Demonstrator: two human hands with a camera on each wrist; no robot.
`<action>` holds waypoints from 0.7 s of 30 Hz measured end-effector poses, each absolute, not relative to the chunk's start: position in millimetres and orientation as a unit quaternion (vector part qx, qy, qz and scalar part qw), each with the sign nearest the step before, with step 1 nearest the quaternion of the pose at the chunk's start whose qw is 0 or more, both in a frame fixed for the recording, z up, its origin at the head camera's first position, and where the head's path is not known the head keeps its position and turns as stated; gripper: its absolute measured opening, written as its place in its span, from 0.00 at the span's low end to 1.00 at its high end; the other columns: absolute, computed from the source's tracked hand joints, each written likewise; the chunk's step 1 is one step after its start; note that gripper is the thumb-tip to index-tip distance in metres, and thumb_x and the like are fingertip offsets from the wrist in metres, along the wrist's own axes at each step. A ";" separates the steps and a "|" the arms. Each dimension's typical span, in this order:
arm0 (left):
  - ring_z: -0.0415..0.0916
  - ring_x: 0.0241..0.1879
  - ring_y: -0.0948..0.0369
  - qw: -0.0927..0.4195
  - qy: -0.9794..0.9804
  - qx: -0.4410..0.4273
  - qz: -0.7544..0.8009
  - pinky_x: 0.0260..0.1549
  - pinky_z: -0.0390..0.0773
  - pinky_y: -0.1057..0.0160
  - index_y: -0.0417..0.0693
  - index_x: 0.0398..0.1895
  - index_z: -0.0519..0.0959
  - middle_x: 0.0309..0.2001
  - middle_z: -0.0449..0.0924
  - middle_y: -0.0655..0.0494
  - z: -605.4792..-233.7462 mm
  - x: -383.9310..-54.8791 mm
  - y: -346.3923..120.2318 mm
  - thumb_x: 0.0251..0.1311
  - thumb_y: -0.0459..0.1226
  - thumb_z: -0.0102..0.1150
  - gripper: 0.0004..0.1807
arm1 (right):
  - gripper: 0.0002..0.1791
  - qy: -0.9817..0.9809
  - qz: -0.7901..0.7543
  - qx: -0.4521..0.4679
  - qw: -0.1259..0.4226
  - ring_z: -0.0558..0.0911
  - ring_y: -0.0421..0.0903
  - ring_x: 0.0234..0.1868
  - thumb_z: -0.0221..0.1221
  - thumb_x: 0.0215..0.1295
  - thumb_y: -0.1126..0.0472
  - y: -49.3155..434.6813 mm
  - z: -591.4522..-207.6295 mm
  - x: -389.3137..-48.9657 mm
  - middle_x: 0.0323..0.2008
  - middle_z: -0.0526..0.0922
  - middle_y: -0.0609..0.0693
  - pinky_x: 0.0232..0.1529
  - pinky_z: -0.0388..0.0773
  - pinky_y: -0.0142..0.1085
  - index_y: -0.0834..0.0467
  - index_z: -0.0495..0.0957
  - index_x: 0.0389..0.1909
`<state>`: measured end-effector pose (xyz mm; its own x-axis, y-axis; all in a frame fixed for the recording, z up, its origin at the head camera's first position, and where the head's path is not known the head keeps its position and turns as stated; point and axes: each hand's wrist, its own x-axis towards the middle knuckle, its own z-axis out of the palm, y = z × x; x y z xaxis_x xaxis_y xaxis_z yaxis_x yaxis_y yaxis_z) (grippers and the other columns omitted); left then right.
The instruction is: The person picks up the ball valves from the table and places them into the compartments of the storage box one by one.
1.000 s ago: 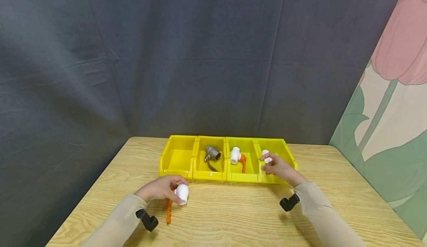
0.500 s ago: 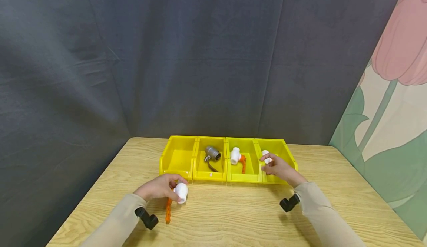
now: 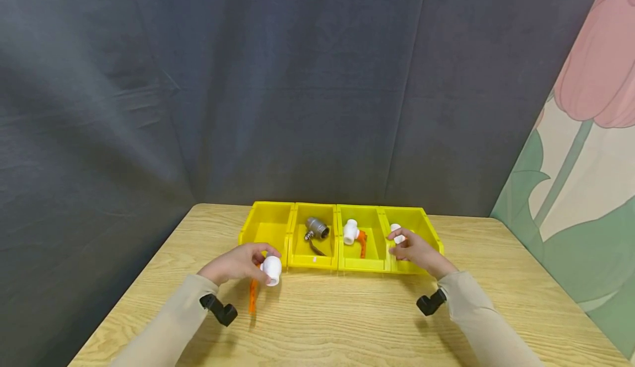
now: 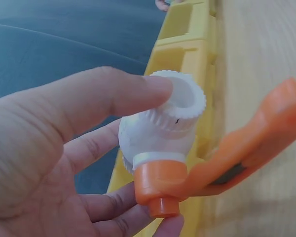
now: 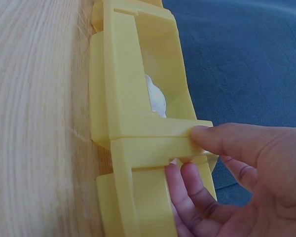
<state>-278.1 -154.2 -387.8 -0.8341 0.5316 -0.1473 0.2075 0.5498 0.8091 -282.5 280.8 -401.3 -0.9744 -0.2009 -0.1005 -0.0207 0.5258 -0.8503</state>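
Note:
My left hand (image 3: 240, 262) grips a white plastic ball valve (image 3: 272, 269) with an orange lever handle (image 3: 253, 295), just in front of the leftmost bin. In the left wrist view, the thumb presses on the valve's ribbed open end (image 4: 187, 106), and the other fingers lie behind and under the body. My right hand (image 3: 419, 252) is at the rightmost yellow bin (image 3: 421, 221). The right wrist view has its thumb on the divider rim (image 5: 158, 129) and its fingers on the other side, inside that bin. Partly hidden behind this hand lies a white fitting (image 3: 397, 233).
Yellow bins stand joined in a row at the table's back. The second holds a grey metal valve (image 3: 316, 229) with a lever; the third, another white valve (image 3: 350, 232) with an orange handle. Behind them hangs a dark curtain (image 3: 297, 91). The wooden tabletop (image 3: 337, 323) spreads in front.
My left hand has risen slightly with the ball valve, towards the leftmost bin, and the orange handle has come up with it. The right hand stays where it was.

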 end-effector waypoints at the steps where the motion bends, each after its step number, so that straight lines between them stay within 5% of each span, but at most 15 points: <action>1: 0.71 0.39 0.54 0.189 0.860 0.216 0.422 0.39 0.71 0.60 0.45 0.54 0.76 0.39 0.77 0.49 -385.2 -279.2 -154.1 0.44 0.35 0.75 0.30 | 0.19 0.868 -0.483 -0.064 0.093 0.75 0.50 0.37 0.59 0.66 0.65 280.9 -401.2 -282.5 0.35 0.71 0.54 0.40 0.76 0.35 0.64 0.66 0.55; 11: 0.69 0.39 0.54 0.173 0.875 0.191 0.411 0.34 0.72 0.62 0.51 0.53 0.78 0.39 0.74 0.48 -359.9 -291.7 -154.0 0.45 0.36 0.75 0.28 | 0.20 0.862 -0.494 -0.076 0.090 0.75 0.48 0.34 0.58 0.66 0.65 281.3 -400.6 -283.9 0.33 0.71 0.53 0.37 0.76 0.34 0.65 0.65 0.55; 21: 0.71 0.37 0.54 0.165 0.875 0.191 0.412 0.34 0.75 0.61 0.46 0.56 0.75 0.40 0.76 0.46 -337.9 -317.3 -151.4 0.47 0.38 0.73 0.30 | 0.20 0.868 -0.484 -0.065 0.091 0.75 0.48 0.35 0.59 0.66 0.63 281.2 -401.8 -282.6 0.34 0.72 0.54 0.38 0.75 0.34 0.63 0.66 0.56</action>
